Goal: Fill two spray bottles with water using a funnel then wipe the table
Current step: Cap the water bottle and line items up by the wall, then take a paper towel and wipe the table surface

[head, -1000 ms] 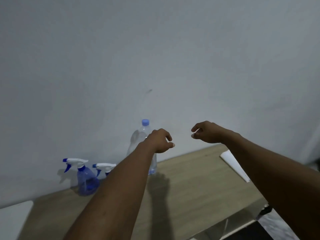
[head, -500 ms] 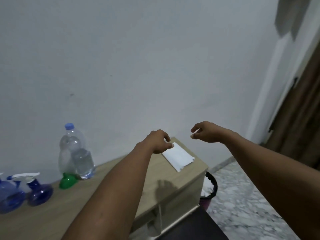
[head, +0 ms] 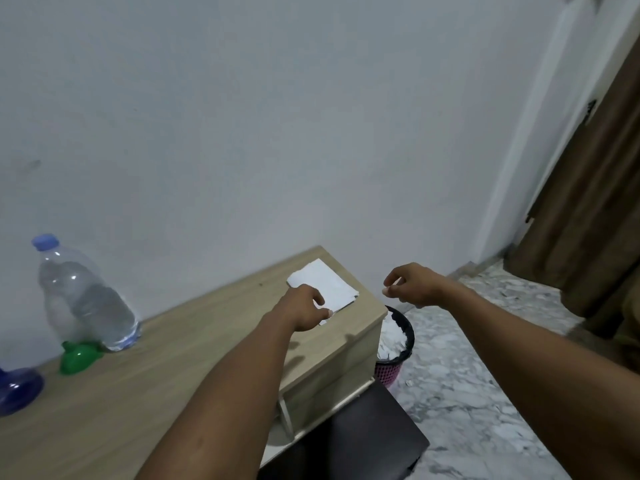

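While both arms stretch forward, neither hand grips anything. The left hand hangs at centre frame over the near edge of a folded white paper, fingers loosely curled. I cannot tell whether the thumb touches the sheet. The right hand floats past the end of the table, above the bin, fingers slack and curled, pinching nothing.

The water bottle, capped, stands at left by the wall with the green funnel at its foot, handy for pouring, I'd judge. One spray bottle shows only its blue base, lower left; the second is out of view. The paper lies at the table's far corner, likely kept dry for wiping. Filling looks not yet begun.
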A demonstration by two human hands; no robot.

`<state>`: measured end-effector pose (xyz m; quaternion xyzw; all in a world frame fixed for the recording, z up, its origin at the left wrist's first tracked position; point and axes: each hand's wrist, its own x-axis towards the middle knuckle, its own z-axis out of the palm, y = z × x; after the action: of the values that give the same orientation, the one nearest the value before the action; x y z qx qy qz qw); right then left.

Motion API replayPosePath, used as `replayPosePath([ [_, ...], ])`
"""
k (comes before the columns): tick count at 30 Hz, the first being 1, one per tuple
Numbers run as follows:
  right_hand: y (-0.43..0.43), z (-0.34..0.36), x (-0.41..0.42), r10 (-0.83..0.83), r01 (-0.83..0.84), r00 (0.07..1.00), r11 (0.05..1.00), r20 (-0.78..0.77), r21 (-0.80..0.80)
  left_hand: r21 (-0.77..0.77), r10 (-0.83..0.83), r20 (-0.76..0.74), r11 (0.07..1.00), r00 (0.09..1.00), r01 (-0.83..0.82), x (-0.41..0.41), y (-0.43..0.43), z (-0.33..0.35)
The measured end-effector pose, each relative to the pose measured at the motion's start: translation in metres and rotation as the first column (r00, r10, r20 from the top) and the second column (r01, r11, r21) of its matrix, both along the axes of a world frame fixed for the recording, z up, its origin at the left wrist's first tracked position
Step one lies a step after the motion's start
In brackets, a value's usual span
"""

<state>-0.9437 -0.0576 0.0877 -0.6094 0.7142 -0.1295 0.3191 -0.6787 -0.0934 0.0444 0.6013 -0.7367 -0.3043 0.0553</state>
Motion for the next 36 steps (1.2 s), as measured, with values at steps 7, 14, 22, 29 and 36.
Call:
replayPosePath([
  [7,-0.078,-0.059,0.012,0.075,-0.073,0.997,0.996,-0.026,0.060,0.086,0.240,-0.067,0.968,0.968,-0.234,0.008,-0.054,-0.064],
  [14,-0.133,-0.107,0.028,0.102,-0.106,0.993,0.990,0.053,0.096,0.212,0.485,-0.110,0.864,0.867,-0.456,0.004,-0.091,-0.113],
  [22,-0.167,-0.148,0.030,-0.048,0.019,0.968,0.993,0.246,0.120,0.353,0.724,-0.138,0.674,0.676,-0.649,-0.021,-0.108,-0.146],
  [29,-0.187,-0.165,0.021,0.072,-0.119,0.965,0.977,0.251,0.176,0.384,0.818,-0.196,0.572,0.541,-0.725,-0.037,-0.113,-0.154],
  [36,-0.195,-0.172,0.017,0.169,-0.215,0.953,0.962,0.251,0.168,0.259,0.795,-0.147,0.605,0.588,-0.753,-0.048,-0.108,-0.150],
])
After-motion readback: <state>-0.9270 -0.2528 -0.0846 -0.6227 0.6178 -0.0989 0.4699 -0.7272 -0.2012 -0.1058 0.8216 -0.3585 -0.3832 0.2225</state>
